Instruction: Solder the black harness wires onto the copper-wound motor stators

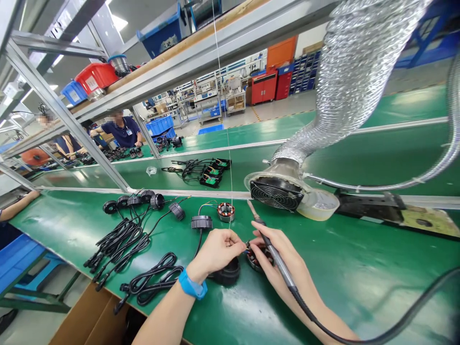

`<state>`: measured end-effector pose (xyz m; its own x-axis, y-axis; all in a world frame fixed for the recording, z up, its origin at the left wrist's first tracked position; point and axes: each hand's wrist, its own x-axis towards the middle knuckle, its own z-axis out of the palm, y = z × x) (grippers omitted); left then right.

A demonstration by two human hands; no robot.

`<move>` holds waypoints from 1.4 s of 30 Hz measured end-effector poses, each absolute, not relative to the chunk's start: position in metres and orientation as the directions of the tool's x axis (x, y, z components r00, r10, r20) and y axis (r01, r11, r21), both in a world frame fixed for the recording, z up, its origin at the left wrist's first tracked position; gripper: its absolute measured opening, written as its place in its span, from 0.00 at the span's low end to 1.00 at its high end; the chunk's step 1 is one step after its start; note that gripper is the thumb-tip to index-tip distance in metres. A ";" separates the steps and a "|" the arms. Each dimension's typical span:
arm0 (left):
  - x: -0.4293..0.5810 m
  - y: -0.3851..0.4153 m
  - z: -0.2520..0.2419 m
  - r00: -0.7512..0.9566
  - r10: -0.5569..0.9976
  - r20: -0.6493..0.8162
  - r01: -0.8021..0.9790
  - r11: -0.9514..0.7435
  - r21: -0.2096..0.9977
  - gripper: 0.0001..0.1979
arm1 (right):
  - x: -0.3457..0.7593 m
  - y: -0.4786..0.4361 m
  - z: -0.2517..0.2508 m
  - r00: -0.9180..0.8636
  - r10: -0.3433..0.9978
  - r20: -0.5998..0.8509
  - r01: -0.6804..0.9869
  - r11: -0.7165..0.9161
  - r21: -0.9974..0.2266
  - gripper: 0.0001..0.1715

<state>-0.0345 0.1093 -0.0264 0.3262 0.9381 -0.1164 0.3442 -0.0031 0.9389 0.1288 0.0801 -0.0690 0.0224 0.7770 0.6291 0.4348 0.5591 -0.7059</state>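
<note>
Green worktop (341, 278) under us, and our left hand (217, 251) pinches thin wires (247, 247) just beside the copper-wound stator (254, 260) lying there; our right hand (285, 250) closes around the soldering iron (279, 264), reaching towards the wires too, tip (250, 206) angled away, presumably for safety. The fan (276, 194) stands near, likely to draw off fumes.

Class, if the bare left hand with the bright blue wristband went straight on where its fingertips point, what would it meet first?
The left hand would probably first meet the right hand, which holds a slim grey-handled soldering iron, though depth is unclear.
</note>
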 end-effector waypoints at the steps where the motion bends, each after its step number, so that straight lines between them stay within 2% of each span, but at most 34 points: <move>1: -0.034 0.109 -0.026 0.328 0.938 -0.115 0.338 -0.003 0.941 0.07 | 0.129 0.080 -0.069 0.010 0.774 0.633 0.430 0.568 -0.701 0.24; 6: -0.033 0.107 -0.025 0.331 0.938 -0.105 0.322 -0.008 0.947 0.09 | 0.128 0.081 -0.069 -0.028 0.751 0.660 0.429 0.605 -0.671 0.28; 12: -0.033 0.105 -0.022 0.331 0.937 -0.109 0.326 -0.005 0.945 0.09 | 0.127 0.082 -0.065 -0.025 0.734 0.679 0.435 0.619 -0.654 0.25; 19: -0.033 0.105 -0.021 0.344 0.933 -0.104 0.313 -0.010 0.950 0.10 | 0.126 0.079 -0.061 -0.010 0.772 0.636 0.425 0.579 -0.696 0.21; 30: -0.032 0.101 -0.018 0.322 0.946 -0.039 0.429 -0.109 0.897 0.13 | 0.128 0.081 -0.056 -0.008 0.795 0.606 0.371 0.565 -0.737 0.23; 38: -0.043 0.107 -0.021 0.474 0.870 -0.135 0.366 -0.055 0.929 0.13 | 0.125 0.079 -0.052 0.007 0.801 0.599 0.366 0.555 -0.747 0.22; 42: -0.046 0.107 -0.021 0.487 0.859 -0.161 0.407 -0.060 0.911 0.12 | 0.123 0.074 -0.051 0.005 0.793 0.609 0.383 0.562 -0.734 0.23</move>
<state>-0.0458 0.1073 -0.0210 0.4866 0.8586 -0.1613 0.4070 -0.0595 0.9115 0.1235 0.0744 -0.0514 0.0046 0.7929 0.6093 0.3826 0.5615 -0.7337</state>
